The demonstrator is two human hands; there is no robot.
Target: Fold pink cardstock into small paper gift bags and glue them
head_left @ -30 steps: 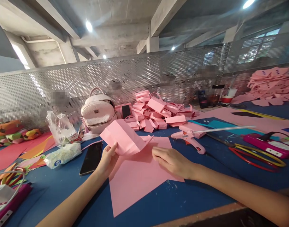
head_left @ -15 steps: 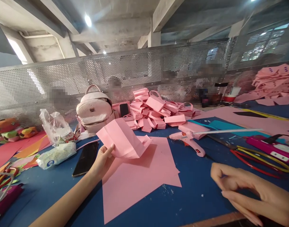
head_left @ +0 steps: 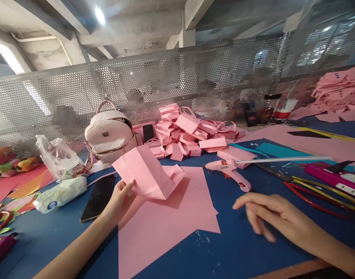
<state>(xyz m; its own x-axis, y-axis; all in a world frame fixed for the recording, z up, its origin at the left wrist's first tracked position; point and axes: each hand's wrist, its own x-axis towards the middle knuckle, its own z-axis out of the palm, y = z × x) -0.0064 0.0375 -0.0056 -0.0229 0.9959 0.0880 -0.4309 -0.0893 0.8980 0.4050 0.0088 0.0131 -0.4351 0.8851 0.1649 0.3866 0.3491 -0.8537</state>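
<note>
My left hand [head_left: 123, 195] pinches the near left edge of a folded pink paper bag [head_left: 145, 170], thumb on top. The bag is tilted above flat pink paper sheets [head_left: 166, 228], with a folded flap at its right end. My right hand [head_left: 273, 217] hovers over the blue table at the right, fingers apart and holding nothing. Just beyond it lies a pink and white glue gun [head_left: 230, 170] with a long glue stick [head_left: 285, 159] out of its back.
Behind is a heap of folded pink paper pieces [head_left: 186, 130]. Left of it stand a pale backpack [head_left: 109, 133], a black phone [head_left: 99, 197] and a plastic packet [head_left: 61, 193]. At right lie red and yellow-handled scissors [head_left: 319, 193] and a magenta power strip [head_left: 334, 178].
My right hand has moved left and its fingers have stretched out toward the glue gun. My left hand still holds the paper bag. The view has shifted slightly.
</note>
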